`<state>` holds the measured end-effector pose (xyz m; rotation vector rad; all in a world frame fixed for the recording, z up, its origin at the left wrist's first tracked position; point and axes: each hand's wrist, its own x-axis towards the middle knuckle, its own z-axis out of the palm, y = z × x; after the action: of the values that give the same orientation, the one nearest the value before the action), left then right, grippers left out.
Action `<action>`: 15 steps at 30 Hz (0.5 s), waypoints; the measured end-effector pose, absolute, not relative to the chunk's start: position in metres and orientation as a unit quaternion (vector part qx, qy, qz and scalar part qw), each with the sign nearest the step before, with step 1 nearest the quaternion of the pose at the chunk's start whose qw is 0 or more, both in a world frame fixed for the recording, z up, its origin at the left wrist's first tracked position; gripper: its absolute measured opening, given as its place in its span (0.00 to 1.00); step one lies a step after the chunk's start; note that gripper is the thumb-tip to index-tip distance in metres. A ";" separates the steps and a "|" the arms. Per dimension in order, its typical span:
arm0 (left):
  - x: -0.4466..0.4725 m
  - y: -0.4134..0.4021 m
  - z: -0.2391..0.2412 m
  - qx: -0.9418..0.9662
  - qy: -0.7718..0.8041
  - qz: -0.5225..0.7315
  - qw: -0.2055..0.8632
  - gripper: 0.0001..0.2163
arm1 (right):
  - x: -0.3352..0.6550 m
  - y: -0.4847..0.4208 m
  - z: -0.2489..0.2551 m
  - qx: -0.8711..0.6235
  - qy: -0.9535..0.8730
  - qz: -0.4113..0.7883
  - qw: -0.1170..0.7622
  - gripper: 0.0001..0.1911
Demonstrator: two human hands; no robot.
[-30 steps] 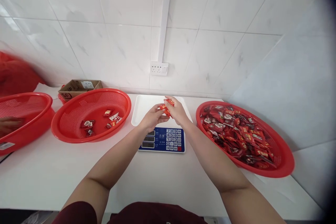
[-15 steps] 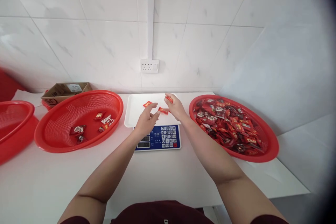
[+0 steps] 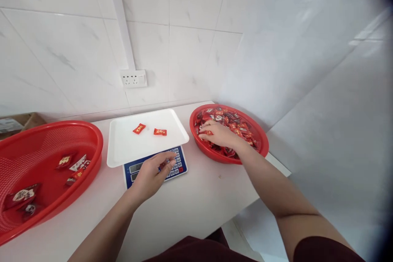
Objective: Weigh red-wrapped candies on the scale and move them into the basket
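Observation:
My right hand (image 3: 216,133) is in the right red basket (image 3: 264,147), its thumb and fingers closed around a red-wrapped candy (image 3: 209,132) on top of the heap. Wrapped candies (image 3: 241,129) in red and dark wrappers fill that basket. My left hand (image 3: 152,175) hovers over the blue keypad scale (image 3: 181,157), fingers loosely curved with a gap at the thumb and nothing in them. It hides part of the keys and display. On the scale's white tray (image 3: 123,143) lie two red candies, one tilted (image 3: 139,128) and one level (image 3: 160,132).
A second red basket (image 3: 96,147) on the left holds several wrapped candies (image 3: 23,196). Behind it is a cardboard box (image 3: 30,122). A tiny bit of something (image 3: 220,177) lies on the white table (image 3: 196,200). The tiled wall has a socket (image 3: 133,78).
The view has turned right. My right hand has moved from above the tray into the right basket. My left hand has drawn back from the tray; a second candy now lies there.

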<state>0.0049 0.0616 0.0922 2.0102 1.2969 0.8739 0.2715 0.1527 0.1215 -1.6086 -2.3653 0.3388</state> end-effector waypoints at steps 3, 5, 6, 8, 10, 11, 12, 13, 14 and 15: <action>0.009 0.061 0.097 0.747 0.472 0.345 0.316 0.13 | 0.307 0.163 0.122 -0.570 -0.816 0.087 0.035 0.15; 0.011 0.058 0.100 0.751 0.460 0.346 0.322 0.13 | 0.316 0.177 0.121 -0.602 -0.796 0.052 0.023 0.15; 0.012 0.056 0.101 0.757 0.453 0.345 0.321 0.12 | 0.317 0.185 0.119 -0.617 -0.786 0.034 0.027 0.15; 0.011 0.050 0.103 0.769 0.437 0.344 0.315 0.11 | 0.311 0.202 0.114 -0.642 -0.766 0.002 0.033 0.15; 0.008 0.044 0.106 0.776 0.428 0.346 0.308 0.10 | 0.300 0.216 0.107 -0.661 -0.749 -0.024 0.033 0.16; 0.006 0.042 0.107 0.778 0.427 0.346 0.305 0.10 | 0.295 0.222 0.103 -0.668 -0.743 -0.031 0.033 0.17; 0.004 0.040 0.108 0.778 0.428 0.346 0.304 0.09 | 0.291 0.227 0.100 -0.673 -0.738 -0.036 0.035 0.17; 0.001 0.039 0.109 0.776 0.430 0.346 0.304 0.09 | 0.287 0.230 0.097 -0.677 -0.734 -0.038 0.038 0.17; -0.003 0.038 0.110 0.773 0.433 0.348 0.305 0.09 | 0.285 0.233 0.096 -0.680 -0.731 -0.036 0.044 0.15; -0.006 0.039 0.110 0.768 0.438 0.352 0.308 0.10 | 0.284 0.234 0.096 -0.683 -0.728 -0.031 0.051 0.13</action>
<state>-0.0058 0.0387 0.1104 2.0300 1.1591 0.9297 0.2844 0.2337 0.0955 -2.0777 -2.2159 -0.0945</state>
